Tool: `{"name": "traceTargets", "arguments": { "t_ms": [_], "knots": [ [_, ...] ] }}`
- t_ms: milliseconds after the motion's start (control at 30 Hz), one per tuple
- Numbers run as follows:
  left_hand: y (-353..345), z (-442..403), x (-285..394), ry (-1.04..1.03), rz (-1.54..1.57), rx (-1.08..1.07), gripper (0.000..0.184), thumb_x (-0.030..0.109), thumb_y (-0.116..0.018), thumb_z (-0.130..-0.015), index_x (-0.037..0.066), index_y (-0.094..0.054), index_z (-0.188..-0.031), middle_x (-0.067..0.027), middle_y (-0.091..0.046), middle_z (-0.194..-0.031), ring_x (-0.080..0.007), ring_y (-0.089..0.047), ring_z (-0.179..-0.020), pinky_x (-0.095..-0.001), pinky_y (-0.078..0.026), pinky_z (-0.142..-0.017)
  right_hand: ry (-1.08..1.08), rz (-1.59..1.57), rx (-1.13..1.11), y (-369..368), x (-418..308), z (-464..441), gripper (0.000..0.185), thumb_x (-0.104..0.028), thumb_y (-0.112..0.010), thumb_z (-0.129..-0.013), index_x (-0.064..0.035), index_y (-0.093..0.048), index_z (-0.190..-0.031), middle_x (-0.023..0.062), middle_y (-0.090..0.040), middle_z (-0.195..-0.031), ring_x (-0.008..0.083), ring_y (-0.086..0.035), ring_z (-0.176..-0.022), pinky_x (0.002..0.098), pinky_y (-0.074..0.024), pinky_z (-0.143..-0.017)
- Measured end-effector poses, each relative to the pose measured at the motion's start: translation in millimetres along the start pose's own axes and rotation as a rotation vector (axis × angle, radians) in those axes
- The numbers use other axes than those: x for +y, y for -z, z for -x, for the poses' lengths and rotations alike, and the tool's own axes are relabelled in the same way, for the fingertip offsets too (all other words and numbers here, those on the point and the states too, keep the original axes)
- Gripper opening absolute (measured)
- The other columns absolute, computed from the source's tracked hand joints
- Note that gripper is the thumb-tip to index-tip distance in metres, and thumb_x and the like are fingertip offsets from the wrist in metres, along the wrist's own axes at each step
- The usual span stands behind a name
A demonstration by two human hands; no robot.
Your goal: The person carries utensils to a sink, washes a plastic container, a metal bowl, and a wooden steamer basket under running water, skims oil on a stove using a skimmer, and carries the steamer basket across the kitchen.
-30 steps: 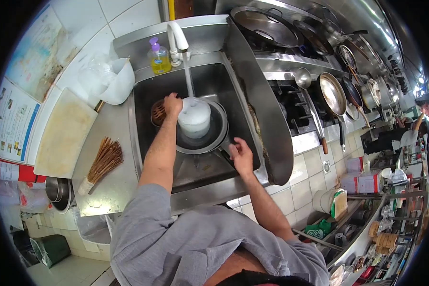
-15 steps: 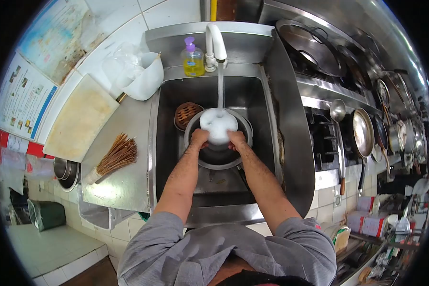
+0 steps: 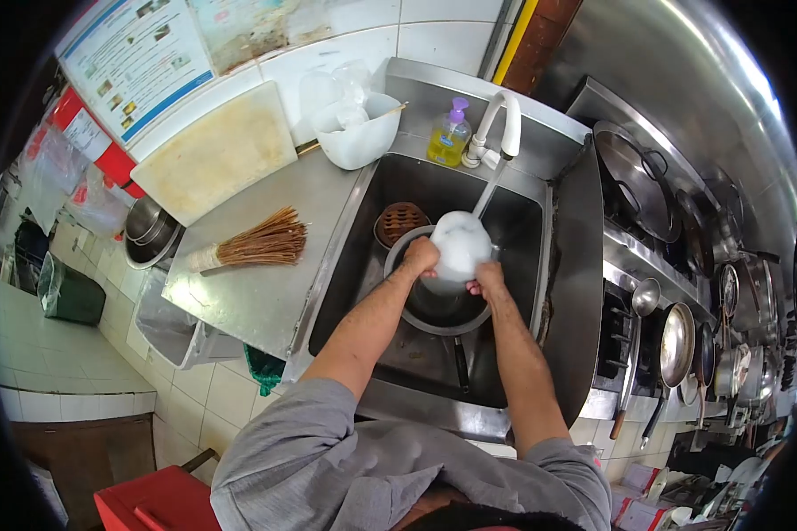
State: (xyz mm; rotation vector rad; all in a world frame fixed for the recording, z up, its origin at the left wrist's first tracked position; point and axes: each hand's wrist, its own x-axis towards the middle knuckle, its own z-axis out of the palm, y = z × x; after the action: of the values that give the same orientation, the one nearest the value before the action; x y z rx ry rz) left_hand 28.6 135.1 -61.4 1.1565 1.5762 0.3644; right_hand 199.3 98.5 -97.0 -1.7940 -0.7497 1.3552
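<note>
In the sink, both hands grip the rim of a round metal bowl (image 3: 444, 285) brimming with white foam (image 3: 461, 241). My left hand (image 3: 421, 256) is closed on its left side, my right hand (image 3: 487, 279) on its lower right. Water runs from the white tap (image 3: 510, 124) into the foam. Directly below the bowl is a wider metal pan (image 3: 440, 328), its black handle (image 3: 461, 365) pointing toward me. A brown slatted round piece (image 3: 402, 223) lies to the left of the pan. The bowl's underside is hidden.
The sink (image 3: 363, 265) has raised metal sides. On the left counter (image 3: 239, 296) lies a stick brush (image 3: 261, 241). A cutting board (image 3: 226, 150), white container (image 3: 356, 137) and soap bottle (image 3: 449, 137) stand behind. Right are a ladle (image 3: 646, 296) and frying pans (image 3: 677, 345).
My view has turned, so the sink appears further right and tilted. The foam-filled bowl stays in both hands and tips under the running water.
</note>
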Motion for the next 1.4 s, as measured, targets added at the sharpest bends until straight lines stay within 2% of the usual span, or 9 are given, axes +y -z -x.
{"name": "traceTargets", "arguments": {
  "t_ms": [400,733,900,967,1067,1167,1267,1333,1400],
  "knots": [
    [170,68,69,-0.258,0.029,0.154,0.023,0.006,-0.042,-0.075,-0.012,-0.056,-0.079,-0.0185,-0.060,-0.060,-0.0226,-0.060,-0.045,-0.0314,-0.046,-0.034,0.283,0.237,-0.128,-89,-193,90,0.023,-0.005,-0.035,-0.076,0.0116,-0.051,-0.075,0.0152,-0.051,-0.050,0.0206,-0.051,-0.035,0.0303,-0.0380,-0.026],
    [291,57,-5,-0.153,0.212,0.424,0.023,0.005,-0.041,-0.076,-0.012,-0.050,-0.063,-0.0193,-0.056,-0.053,-0.0231,-0.056,-0.040,-0.0307,-0.038,-0.030,0.250,0.126,-0.353,-237,-212,84,0.027,-0.006,-0.040,-0.076,0.0169,-0.049,-0.089,0.0254,-0.056,-0.066,0.0306,-0.059,-0.046,0.0383,-0.0464,-0.033],
    [277,84,-11,-0.214,0.029,0.604,0.021,0.012,-0.047,-0.078,-0.008,-0.055,-0.076,-0.0189,-0.059,-0.064,-0.0262,-0.058,-0.057,-0.0365,-0.045,-0.053,0.321,-0.242,-0.619,-229,-192,76,0.027,-0.011,-0.052,-0.078,0.0073,-0.048,-0.097,0.0178,-0.056,-0.072,0.0273,-0.059,-0.057,0.0369,-0.0522,-0.051],
    [225,108,10,-0.762,-0.428,1.525,0.021,0.011,-0.053,-0.074,-0.002,-0.055,-0.090,-0.0199,-0.056,-0.085,-0.0285,-0.054,-0.084,-0.0393,-0.041,-0.076,0.250,-0.639,-0.614,-197,-166,44,0.031,-0.009,-0.056,-0.075,0.0025,-0.047,-0.103,0.0145,-0.053,-0.070,0.0258,-0.057,-0.058,0.0375,-0.0501,-0.052],
    [149,91,32,-1.102,-0.238,0.752,0.027,0.002,-0.054,-0.070,0.002,-0.055,-0.097,-0.0127,-0.054,-0.095,-0.0247,-0.052,-0.086,-0.0325,-0.042,-0.077,0.167,-1.192,-0.534,-116,-104,-58,0.028,0.011,-0.045,-0.065,0.0069,-0.044,-0.093,0.0164,-0.049,-0.065,0.0275,-0.053,-0.056,0.0387,-0.0488,-0.052],
    [69,24,48,-0.965,-0.046,0.205,0.020,0.006,-0.055,-0.074,0.001,-0.057,-0.093,-0.0094,-0.058,-0.087,-0.0191,-0.058,-0.073,-0.0270,-0.046,-0.066,-0.062,-1.244,0.022,-42,-102,-79,0.024,0.013,-0.031,-0.060,0.0047,-0.049,-0.074,0.0146,-0.047,-0.062,0.0238,-0.048,-0.052,0.0341,-0.0428,-0.043],
    [11,-1,85,-0.386,0.448,-0.380,0.020,0.006,-0.054,-0.075,0.002,-0.055,-0.094,-0.0091,-0.058,-0.084,-0.0203,-0.059,-0.070,-0.0289,-0.048,-0.062,0.251,-0.719,0.106,-3,-118,-80,0.015,0.002,-0.040,-0.074,0.0003,-0.053,-0.081,0.0096,-0.049,-0.063,0.0178,-0.052,-0.056,0.0292,-0.0436,-0.043],
    [-28,-38,84,-0.207,0.753,-0.401,0.017,0.007,-0.050,-0.076,0.002,-0.052,-0.093,-0.0095,-0.057,-0.075,-0.0208,-0.059,-0.066,-0.0296,-0.048,-0.056,0.443,-0.377,0.238,4,-137,-83,0.017,-0.002,-0.045,-0.076,0.0006,-0.054,-0.090,0.0091,-0.051,-0.070,0.0169,-0.053,-0.059,0.0285,-0.0434,-0.044],
    [-50,-47,76,-0.146,0.958,-0.368,0.008,0.008,-0.047,-0.077,0.002,-0.052,-0.076,-0.0089,-0.053,-0.061,-0.0196,-0.057,-0.055,-0.0311,-0.047,-0.046,0.735,0.080,0.314,8,-142,-119,0.043,-0.010,-0.054,-0.077,0.0006,-0.045,-0.118,0.0143,-0.053,-0.106,0.0210,-0.054,-0.086,0.0302,-0.0447,-0.074]
  ]
}}
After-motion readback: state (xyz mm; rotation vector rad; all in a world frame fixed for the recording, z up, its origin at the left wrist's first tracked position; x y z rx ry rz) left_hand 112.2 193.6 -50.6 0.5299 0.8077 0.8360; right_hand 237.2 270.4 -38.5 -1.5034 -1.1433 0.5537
